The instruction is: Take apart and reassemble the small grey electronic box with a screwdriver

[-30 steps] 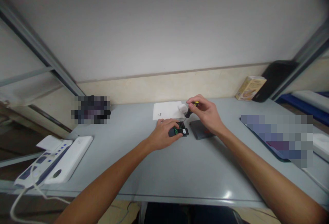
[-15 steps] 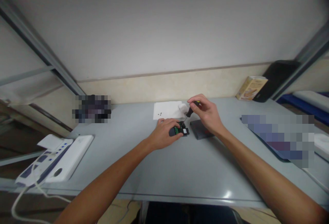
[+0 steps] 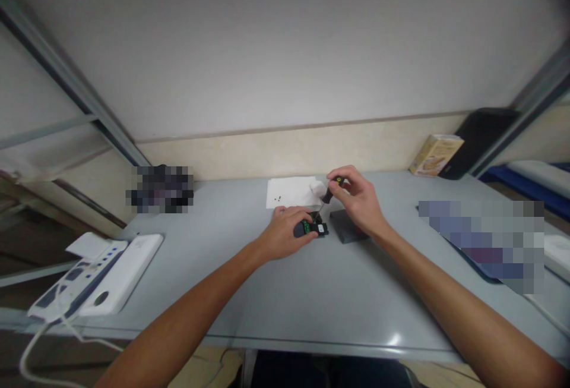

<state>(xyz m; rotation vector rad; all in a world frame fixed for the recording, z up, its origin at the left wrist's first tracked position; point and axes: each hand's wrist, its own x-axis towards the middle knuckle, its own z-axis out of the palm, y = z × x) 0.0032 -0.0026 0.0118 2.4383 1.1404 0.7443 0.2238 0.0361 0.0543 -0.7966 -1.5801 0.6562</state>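
Observation:
My left hand lies on the grey table with its fingers closed round a small black device that shows a green board inside. My right hand pinches the black handle of a small screwdriver with a yellow end. The screwdriver's tip points down into the device. A dark flat piece lies under my right hand. Behind both hands is a white sheet of paper with tiny dark bits on it and a small white object.
A white power strip with a cord and a white flat box sit at the left edge. A yellow carton and a black object lean on the back wall at right. Blurred patches lie at left and right.
My right hand's fingers have shifted a little on the screwdriver handle, so the yellow end now shows on top. The left hand and the device have stayed put.

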